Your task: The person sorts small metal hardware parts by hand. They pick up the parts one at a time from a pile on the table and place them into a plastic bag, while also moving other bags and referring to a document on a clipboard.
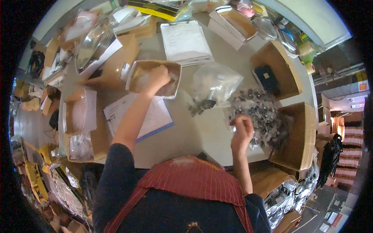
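My left hand [160, 77] is inside a small open cardboard box [176, 87]. Its fingers are curled together, and whatever they hold is hidden. At the edge of a heap of small black parts in clear bags [262, 114], my right hand [243, 131] has its fingers pinched. A tiny dark thing shows at those fingertips, too small to name. Between the hands lies a clear plastic bag [217, 81], with a little cluster of dark parts [202, 106] against its lower edge.
A clipboard with papers [134, 116] lies under my left forearm. More papers [185, 42] are stacked at the back. Open cardboard boxes [299, 136] stand beyond the heap on the right, and others [97, 143] line the left side.
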Tool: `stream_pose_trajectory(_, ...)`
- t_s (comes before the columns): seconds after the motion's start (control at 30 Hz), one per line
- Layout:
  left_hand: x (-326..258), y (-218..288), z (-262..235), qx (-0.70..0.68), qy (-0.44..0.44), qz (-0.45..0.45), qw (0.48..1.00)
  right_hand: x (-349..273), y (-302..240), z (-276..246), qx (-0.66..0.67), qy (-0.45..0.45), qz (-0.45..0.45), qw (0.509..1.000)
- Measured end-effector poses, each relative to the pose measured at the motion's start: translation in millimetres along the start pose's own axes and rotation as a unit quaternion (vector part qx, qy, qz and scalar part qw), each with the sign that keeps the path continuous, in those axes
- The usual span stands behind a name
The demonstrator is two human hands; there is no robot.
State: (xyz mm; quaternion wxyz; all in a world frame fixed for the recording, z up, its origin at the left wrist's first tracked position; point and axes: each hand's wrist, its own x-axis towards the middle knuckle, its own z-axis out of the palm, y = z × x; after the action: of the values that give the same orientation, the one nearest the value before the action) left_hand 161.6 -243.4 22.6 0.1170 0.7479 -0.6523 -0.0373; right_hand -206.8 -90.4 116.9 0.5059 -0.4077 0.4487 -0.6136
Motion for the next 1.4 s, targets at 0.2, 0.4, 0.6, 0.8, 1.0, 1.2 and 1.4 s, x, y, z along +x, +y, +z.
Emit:
stream_pose_trajectory(0.2, -12, -20, -29, -0.239, -0.131, -0.042, 0.961, -11, 32, 10, -0.049, -0.141, 0.121, 0.981)
stream_pose_trajectory(0.4, -73, 13, -76, -0.574, -0.102, -0.061, 0.81, -1, 50, 42, -0.203, -0.228, 0.056, 0.951)
stream_pose_trajectory(0.6, -163, 45, -86, -0.635, -0.19, 0.025, 0.748, -1, 31, 108, -0.117, -0.283, 0.016, 0.952)
stream_pose_trajectory(0.8, -218, 47, -72, -0.582, -0.219, -0.07, 0.78, -32, 100, 77, -0.243, -0.356, 0.012, 0.902)
stream_pose_trajectory(1.0, -254, 39, -22, -0.51, -0.154, -0.132, 0.836, 0, 131, 56, -0.474, -0.299, -0.15, 0.815)
stream_pose_trajectory(1.2, -264, 57, 3, -0.466, -0.046, -0.084, 0.88, -2, 148, 49, -0.626, -0.256, -0.267, 0.686)
stream_pose_trajectory(1.4, -274, 69, 18, -0.414, 0.033, -0.065, 0.907, -50, 141, 8, -0.58, -0.355, -0.304, 0.667)
